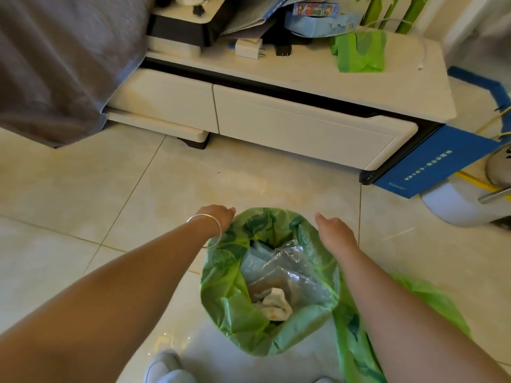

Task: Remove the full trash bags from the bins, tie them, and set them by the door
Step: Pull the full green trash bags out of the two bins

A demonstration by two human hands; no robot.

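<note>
The green trash bag [235, 308] (mouth open) is flanked by the left hand [218, 217] and right hand [336, 233], fingers loosely spread, nothing gripped.

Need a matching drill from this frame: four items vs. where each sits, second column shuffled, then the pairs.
Items:
1. bangle
2. white charger
3. crumpled tissue
4. folded green bags

Places:
A. inside the bin liner, among clear plastic
B. on the cabinet top, right part, by the green stalks
C. around the left wrist
D. on the cabinet top, left of the black plug

Pairs: 1-C, 2-D, 3-A, 4-B
</note>
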